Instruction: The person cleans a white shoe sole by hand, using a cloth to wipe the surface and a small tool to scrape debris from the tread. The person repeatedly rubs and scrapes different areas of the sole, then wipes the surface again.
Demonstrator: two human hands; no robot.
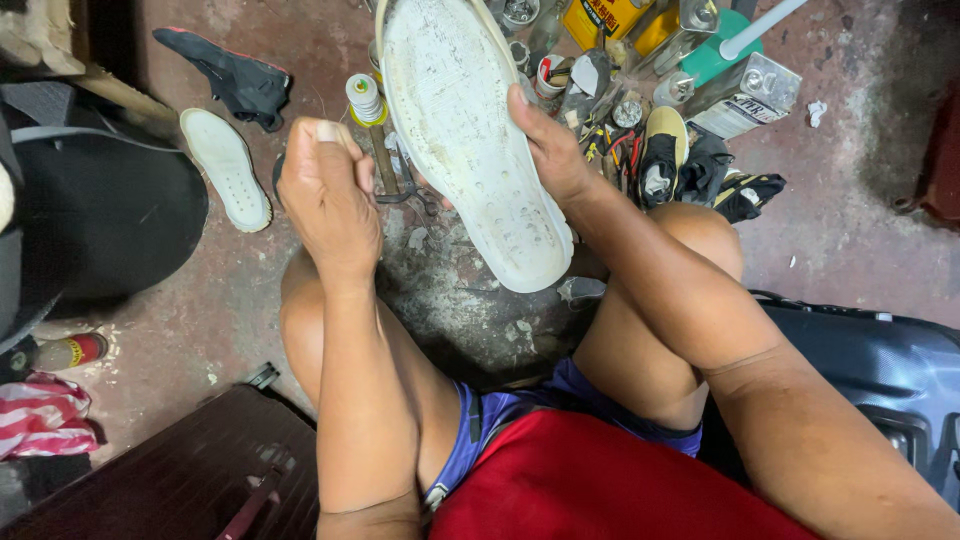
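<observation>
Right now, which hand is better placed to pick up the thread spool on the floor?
Left. The left hand is a closed fist right beside the thread spool, while the right hand is busy gripping the white sole.

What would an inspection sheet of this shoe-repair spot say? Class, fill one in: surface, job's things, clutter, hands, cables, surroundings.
Surface: stained, gritty concrete floor.
Job's things: white shoe sole, worn underside facing up, held above the knees.
Clutter: second white sole, black shoe upper, thread spool, metal cans, black-and-yellow shoes, small tools.
Hands: right hand has its grip on the sole's edge; left hand is a closed fist beside the sole, contents hidden.
Cables: nothing seen.
Surroundings: dark case on the right, striped cloth and a bottle on the left.
</observation>
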